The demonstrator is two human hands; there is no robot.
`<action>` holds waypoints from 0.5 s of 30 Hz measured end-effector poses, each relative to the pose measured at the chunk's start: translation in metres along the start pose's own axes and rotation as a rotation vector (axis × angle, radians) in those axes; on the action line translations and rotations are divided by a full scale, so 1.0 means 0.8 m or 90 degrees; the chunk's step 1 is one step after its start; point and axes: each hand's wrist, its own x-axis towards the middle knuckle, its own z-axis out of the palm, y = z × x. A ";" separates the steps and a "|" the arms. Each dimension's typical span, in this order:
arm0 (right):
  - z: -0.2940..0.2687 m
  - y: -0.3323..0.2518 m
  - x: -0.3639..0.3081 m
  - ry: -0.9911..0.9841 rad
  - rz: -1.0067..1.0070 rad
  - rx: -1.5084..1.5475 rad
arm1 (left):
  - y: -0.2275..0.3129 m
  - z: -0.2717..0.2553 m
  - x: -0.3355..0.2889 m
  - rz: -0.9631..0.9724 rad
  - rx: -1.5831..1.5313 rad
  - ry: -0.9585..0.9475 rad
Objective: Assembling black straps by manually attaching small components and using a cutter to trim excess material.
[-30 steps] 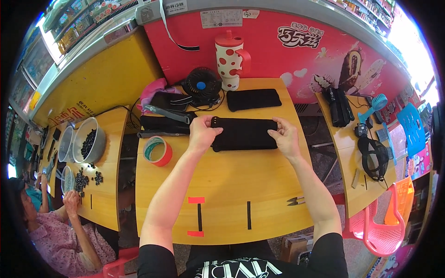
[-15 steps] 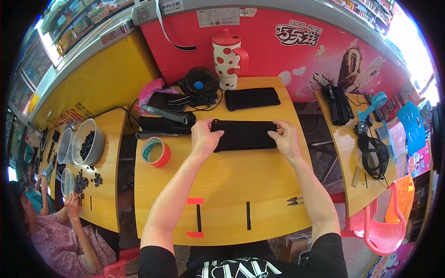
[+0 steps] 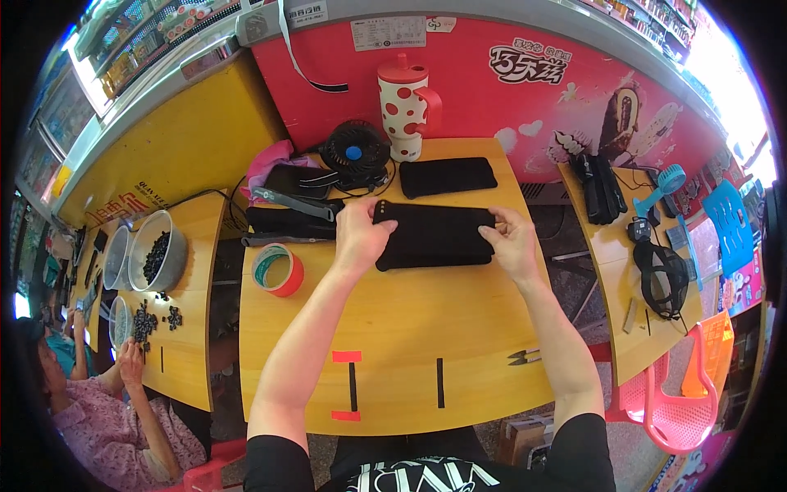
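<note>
Between my hands is a flat black fabric piece [image 3: 438,234], a folded strip or pouch, with small light dots at its left corner. My left hand [image 3: 359,236] pinches that corner, thumb on top. My right hand [image 3: 511,243] grips the right end the same way. The upper edge is raised and tilted, and black cloth shows under it along the lower edge; whether that is a second layer or another piece, I cannot tell. A similar black fabric piece [image 3: 448,177] lies farther back on the table [image 3: 393,328].
To the left are a red tape roll [image 3: 278,270], black and grey straps [image 3: 291,220] and a black fan [image 3: 354,153]. A dotted tumbler [image 3: 403,111] stands behind. Nearer lie black strips [image 3: 440,383], red tape marks [image 3: 346,357] and thread snips [image 3: 523,357]. Another person [image 3: 115,410] works at the left table.
My hands have raised the fabric's upper edge slightly, and its face now tilts, showing thicker black cloth at the lower side. Both hands keep their hold.
</note>
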 end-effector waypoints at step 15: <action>-0.060 -0.124 -0.024 -0.119 0.080 0.433 | 0.115 -0.093 -0.016 0.135 -0.467 -0.102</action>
